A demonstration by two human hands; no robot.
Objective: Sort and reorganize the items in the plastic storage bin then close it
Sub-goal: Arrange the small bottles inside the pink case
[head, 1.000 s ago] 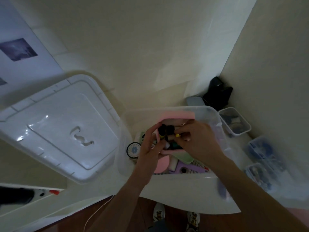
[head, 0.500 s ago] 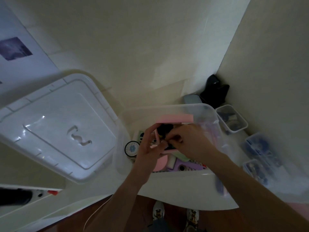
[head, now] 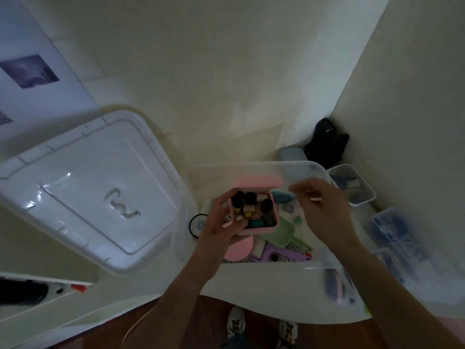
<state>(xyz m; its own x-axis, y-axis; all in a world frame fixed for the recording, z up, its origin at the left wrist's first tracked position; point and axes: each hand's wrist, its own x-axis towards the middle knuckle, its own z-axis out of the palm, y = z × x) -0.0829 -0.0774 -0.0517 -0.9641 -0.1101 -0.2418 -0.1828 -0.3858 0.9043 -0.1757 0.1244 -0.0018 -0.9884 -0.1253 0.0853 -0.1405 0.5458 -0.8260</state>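
Note:
The clear plastic storage bin [head: 289, 167] stands open on the white surface in front of me. My left hand [head: 221, 222] grips a small pink box [head: 275, 217] over the bin; its pink lid [head: 256, 182] stands open at the far side, and several thread spools [head: 251, 205] lie inside. My right hand [head: 324, 212] hovers to the right of the box with loosely curled fingers; it is blurred. In the bin lie a green scoop [head: 279, 235], a purple item [head: 284, 255], a pink round pad [head: 239, 250] and a round dial [head: 197, 224]. The bin's white lid [head: 83, 187] lies to the left.
Walls close in behind and on the right. A black object [head: 327, 142] and a grey case [head: 293, 154] sit in the corner. Small clear containers [head: 352, 185] with blue contents [head: 395, 233] line the right side. My shoes [head: 261, 328] show below the surface's edge.
My right hand has lifted away from the pink box and moved right. The spools inside the box now show. My left hand keeps hold of the box.

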